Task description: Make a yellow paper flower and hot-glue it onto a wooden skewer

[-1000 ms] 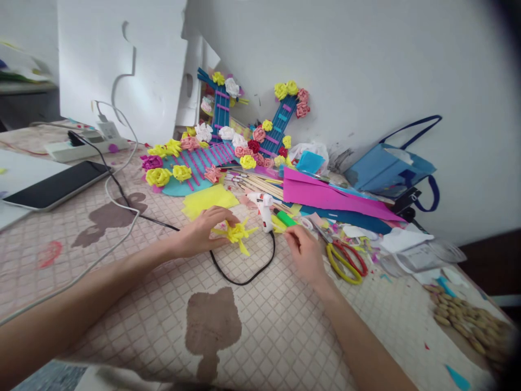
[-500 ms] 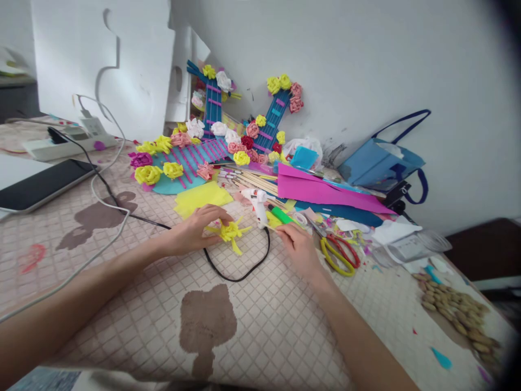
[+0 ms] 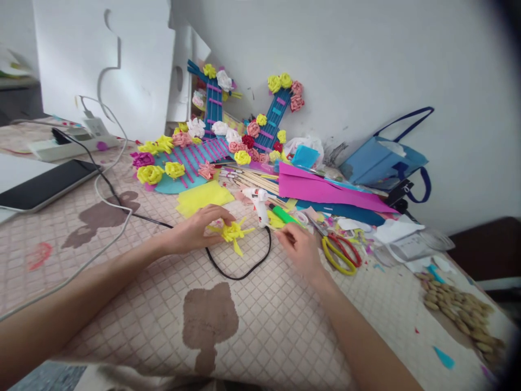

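Observation:
My left hand has its thumb and fingers on either side of a yellow paper flower with pointed strips spreading out, gripping its left edge. To the right of the flower, my right hand is closed, with the fingertips pinching the end of a thin pale stick. A white glue gun stands between the hands, its black cord looping below the flower. Beside the right hand lies a green marker-like object. Yellow paper sheets lie behind my left hand.
Flower-covered blue boards stand at the back. Scissors with red and yellow handles lie right of my right hand, and peanuts farther right. A tablet and power strip are at left, with cables crossing the tablecloth.
The fingers of my right hand have curled slightly more. My left hand remains at the flower, and the whole view has shifted a little.

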The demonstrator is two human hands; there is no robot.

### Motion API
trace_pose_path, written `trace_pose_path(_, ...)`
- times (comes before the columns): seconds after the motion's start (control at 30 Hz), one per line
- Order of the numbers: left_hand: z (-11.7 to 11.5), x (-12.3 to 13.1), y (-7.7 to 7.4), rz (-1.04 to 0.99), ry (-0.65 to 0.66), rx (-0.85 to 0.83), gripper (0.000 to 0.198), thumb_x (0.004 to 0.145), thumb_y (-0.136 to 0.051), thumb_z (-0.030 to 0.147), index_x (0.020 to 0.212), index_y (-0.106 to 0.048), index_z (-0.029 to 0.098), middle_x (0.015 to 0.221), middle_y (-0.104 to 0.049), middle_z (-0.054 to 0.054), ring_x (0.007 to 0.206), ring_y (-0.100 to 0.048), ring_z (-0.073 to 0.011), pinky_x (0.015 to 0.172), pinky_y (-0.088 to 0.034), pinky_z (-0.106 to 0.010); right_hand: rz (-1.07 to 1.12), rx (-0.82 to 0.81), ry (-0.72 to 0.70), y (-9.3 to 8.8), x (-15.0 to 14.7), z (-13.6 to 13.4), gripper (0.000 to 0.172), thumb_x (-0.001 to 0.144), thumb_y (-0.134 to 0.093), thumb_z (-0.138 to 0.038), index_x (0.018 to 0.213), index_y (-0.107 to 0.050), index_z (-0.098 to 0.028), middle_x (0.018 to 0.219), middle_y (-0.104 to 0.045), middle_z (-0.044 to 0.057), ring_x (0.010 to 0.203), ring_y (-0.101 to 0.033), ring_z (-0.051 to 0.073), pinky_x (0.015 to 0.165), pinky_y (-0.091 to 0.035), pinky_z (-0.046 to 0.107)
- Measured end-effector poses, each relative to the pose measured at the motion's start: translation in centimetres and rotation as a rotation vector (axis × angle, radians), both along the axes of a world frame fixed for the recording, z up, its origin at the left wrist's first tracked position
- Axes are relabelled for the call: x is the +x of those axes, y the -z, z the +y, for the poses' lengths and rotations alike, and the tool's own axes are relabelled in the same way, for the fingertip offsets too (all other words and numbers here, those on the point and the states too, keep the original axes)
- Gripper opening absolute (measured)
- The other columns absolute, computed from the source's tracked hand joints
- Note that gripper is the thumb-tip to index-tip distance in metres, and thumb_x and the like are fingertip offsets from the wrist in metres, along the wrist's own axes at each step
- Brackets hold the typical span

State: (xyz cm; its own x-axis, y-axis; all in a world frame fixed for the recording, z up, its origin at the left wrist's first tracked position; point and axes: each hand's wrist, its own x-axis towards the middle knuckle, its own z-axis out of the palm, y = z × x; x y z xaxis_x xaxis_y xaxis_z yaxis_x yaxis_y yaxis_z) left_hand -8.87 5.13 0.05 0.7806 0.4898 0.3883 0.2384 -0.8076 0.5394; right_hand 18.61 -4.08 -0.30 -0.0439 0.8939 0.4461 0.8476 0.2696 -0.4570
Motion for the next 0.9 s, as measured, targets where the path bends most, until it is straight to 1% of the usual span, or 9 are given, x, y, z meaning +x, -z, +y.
trace_pose_path(0.17,-0.2,0.1,0.0,0.003,-0.005,0.000,0.030,0.080,-0.058,0.019,0.109,-0.052,0.019,0.108,-0.058,-0.007,0.105,-0.052,-0.0201,0.092,-0.043,-0.035,-0.030,-0.049,-0.025,0.5,-1.4,-0.2,0.026,0.085,-0.055,-0.039,0.066,-0.050,-0.021,0.062,-0.054,-0.002,0.063,-0.052,0.015,0.058,-0.038,0.026)
trace_pose_path(0.23,-0.1,0.1,0.1,-0.005,-0.004,0.002,0.028,0.080,-0.059,0.020,0.108,-0.053,0.019,0.107,-0.059,-0.007,0.104,-0.053,-0.0203,0.091,-0.043,-0.035,-0.032,-0.033,-0.011,0.7,-1.5,0.0,0.016,0.081,-0.059,-0.037,0.078,-0.055,-0.022,0.074,-0.060,0.000,0.068,-0.055,0.016,0.063,-0.042,0.027)
trace_pose_path(0.3,0.0,0.1,0.1,-0.015,-0.005,0.003,0.028,0.081,-0.059,0.021,0.108,-0.053,0.019,0.108,-0.059,-0.007,0.104,-0.053,-0.0207,0.091,-0.043,-0.036,-0.045,-0.019,0.003,1.0,-1.4,0.3,0.018,0.080,-0.060,-0.033,0.094,-0.057,-0.022,0.091,-0.061,0.003,0.078,-0.058,0.018,0.069,-0.044,0.029)
trace_pose_path(0.37,0.0,0.0,0.1,-0.020,-0.005,0.004,0.029,0.080,-0.059,0.021,0.108,-0.053,0.019,0.108,-0.059,-0.007,0.105,-0.053,-0.0210,0.092,-0.043,-0.037,-0.075,-0.012,0.007,1.1,-1.3,0.5,0.018,0.082,-0.057,-0.029,0.098,-0.057,-0.022,0.098,-0.060,0.005,0.084,-0.058,0.019,0.072,-0.045,0.030)
trace_pose_path(0.47,-0.1,-0.1,-0.1,-0.016,0.002,-0.004,0.030,0.080,-0.060,0.021,0.110,-0.053,0.020,0.108,-0.059,-0.007,0.106,-0.052,-0.0211,0.093,-0.042,-0.038,-0.081,0.005,0.008,1.1,-1.1,0.6,0.009,0.086,-0.051,-0.027,0.081,-0.055,-0.021,0.084,-0.059,0.003,0.076,-0.057,0.018,0.067,-0.043,0.029)
trace_pose_path(0.57,-0.3,-0.1,-0.3,-0.017,0.006,-0.012,0.030,0.081,-0.060,0.023,0.110,-0.053,0.019,0.107,-0.059,-0.008,0.105,-0.052,-0.0210,0.093,-0.042,-0.037,-0.036,0.040,0.048,1.0,-0.9,0.4,0.029,0.088,-0.049,-0.033,0.062,-0.045,-0.022,0.060,-0.050,-0.002,0.057,-0.049,0.015,0.054,-0.037,0.027)
trace_pose_path(0.67,-0.4,0.0,-0.3,-0.022,0.011,-0.021,0.028,0.081,-0.059,0.024,0.109,-0.054,0.019,0.107,-0.059,-0.008,0.104,-0.053,-0.0210,0.093,-0.042,-0.038,-0.030,0.060,0.054,1.1,-0.7,0.3,0.037,0.089,-0.048,-0.036,0.055,-0.041,-0.022,0.050,-0.044,-0.004,0.048,-0.042,0.013,0.049,-0.032,0.027)
trace_pose_path(0.8,-0.6,0.1,-0.1,-0.045,0.022,-0.031,0.027,0.082,-0.059,0.025,0.109,-0.054,0.019,0.108,-0.059,-0.008,0.105,-0.053,-0.0212,0.093,-0.040,-0.038,-0.042,0.045,0.017,1.2,-0.7,0.5,0.018,0.088,-0.049,-0.031,0.075,-0.055,-0.021,0.072,-0.062,0.001,0.064,-0.055,0.016,0.059,-0.040,0.027)
trace_pose_path(0.9,-0.7,0.1,0.1,-0.047,0.036,-0.033,0.028,0.082,-0.059,0.024,0.109,-0.054,0.019,0.107,-0.059,-0.008,0.105,-0.052,-0.0212,0.094,-0.040,-0.038,-0.041,-0.001,-0.025,1.2,-0.9,0.5,0.011,0.088,-0.048,-0.029,0.081,-0.055,-0.022,0.080,-0.063,0.002,0.073,-0.058,0.017,0.065,-0.042,0.028)
